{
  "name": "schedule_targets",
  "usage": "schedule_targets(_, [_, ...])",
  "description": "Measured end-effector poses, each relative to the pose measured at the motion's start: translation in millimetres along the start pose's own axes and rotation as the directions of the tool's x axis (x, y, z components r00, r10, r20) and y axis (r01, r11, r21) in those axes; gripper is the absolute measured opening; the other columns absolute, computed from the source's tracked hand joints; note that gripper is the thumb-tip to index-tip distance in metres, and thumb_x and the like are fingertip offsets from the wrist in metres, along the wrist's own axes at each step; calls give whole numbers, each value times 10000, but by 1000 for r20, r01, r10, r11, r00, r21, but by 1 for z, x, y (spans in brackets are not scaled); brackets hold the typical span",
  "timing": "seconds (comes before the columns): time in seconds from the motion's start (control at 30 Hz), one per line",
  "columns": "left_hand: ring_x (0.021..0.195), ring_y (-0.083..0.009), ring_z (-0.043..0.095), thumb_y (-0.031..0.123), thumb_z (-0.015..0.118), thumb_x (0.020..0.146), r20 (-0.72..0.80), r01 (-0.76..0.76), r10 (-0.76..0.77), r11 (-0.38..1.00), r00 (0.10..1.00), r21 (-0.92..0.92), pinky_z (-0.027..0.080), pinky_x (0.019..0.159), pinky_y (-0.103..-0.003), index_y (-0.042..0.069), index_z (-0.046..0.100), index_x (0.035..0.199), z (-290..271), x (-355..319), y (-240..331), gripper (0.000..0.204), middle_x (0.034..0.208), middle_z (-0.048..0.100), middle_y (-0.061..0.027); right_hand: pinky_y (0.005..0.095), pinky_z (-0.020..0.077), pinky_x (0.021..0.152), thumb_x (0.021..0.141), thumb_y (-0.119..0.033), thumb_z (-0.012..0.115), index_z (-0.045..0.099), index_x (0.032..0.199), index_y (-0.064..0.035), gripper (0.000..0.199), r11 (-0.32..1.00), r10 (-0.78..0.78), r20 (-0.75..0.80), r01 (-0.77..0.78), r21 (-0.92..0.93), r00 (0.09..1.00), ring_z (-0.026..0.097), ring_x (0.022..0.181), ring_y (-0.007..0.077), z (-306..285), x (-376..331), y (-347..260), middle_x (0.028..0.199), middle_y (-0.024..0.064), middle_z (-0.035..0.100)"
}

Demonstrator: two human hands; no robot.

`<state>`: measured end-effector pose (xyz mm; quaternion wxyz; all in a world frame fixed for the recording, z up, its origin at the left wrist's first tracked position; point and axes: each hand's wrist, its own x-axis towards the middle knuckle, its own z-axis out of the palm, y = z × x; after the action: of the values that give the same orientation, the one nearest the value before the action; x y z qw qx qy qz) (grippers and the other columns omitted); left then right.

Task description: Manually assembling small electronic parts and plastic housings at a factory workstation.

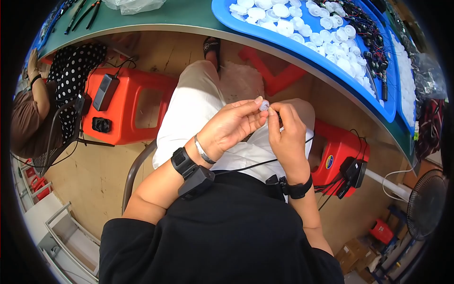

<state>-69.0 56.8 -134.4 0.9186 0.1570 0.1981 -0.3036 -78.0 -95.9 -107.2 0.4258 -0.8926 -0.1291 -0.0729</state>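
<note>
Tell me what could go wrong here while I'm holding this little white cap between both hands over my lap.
The small white cap is pinched only by the fingertips of the left hand and right hand, so it might slip and fall to the floor. Also, the black cable running under both wrists could snag as the hands move.

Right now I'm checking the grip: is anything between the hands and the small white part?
Nothing visible. The left hand and the right hand both pinch the small white part directly at their fingertips, above the lap, well short of the blue tray of similar white pieces.
</note>
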Motion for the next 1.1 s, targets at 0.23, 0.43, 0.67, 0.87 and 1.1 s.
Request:
schedule_targets(0.23, [851,-105,629,140,552,961,21,-34,32,996,999,86,541,803,-231,-7,610,988,-4,1,0,160,940,637,-53,424,462,604,859,-35,579,574,885,-16,32,998,-32,46,35,-55,998,577,685,343,-4,2,-2,798,137,579])
schedule_targets(0.43, [842,-103,630,130,557,956,17,-41,40,995,999,95,538,795,-230,-6,616,1000,-3,0,-1,155,934,643,-51,426,464,613,859,-42,576,570,880,-16,34,997,-37,59,41,-70,998,578,694,343,-5,3,-3,800,135,576])
schedule_targets(0.67, [827,-103,632,146,595,937,1,-68,69,988,998,141,532,794,-233,0,621,1006,-2,0,-1,164,918,653,-47,430,466,614,852,-45,576,564,870,-18,34,994,-45,77,52,-94,996,579,692,343,-5,3,-1,792,134,570])
schedule_targets(0.87, [820,-107,629,148,656,899,-51,-116,137,949,989,292,528,780,-231,-9,610,1015,-2,-3,-2,201,912,651,-56,428,468,612,856,-47,572,563,871,-14,37,996,-32,89,39,-83,996,583,694,344,-2,3,-2,808,139,581])
schedule_targets(1.1, [844,-126,637,113,644,901,-16,-173,192,912,981,372,527,823,-259,-17,610,1065,4,-3,2,212,949,652,-68,284,507,641,930,-54,539,544,1031,2,116,808,328,179,-373,455,928,604,733,149,4,0,3,856,79,595])
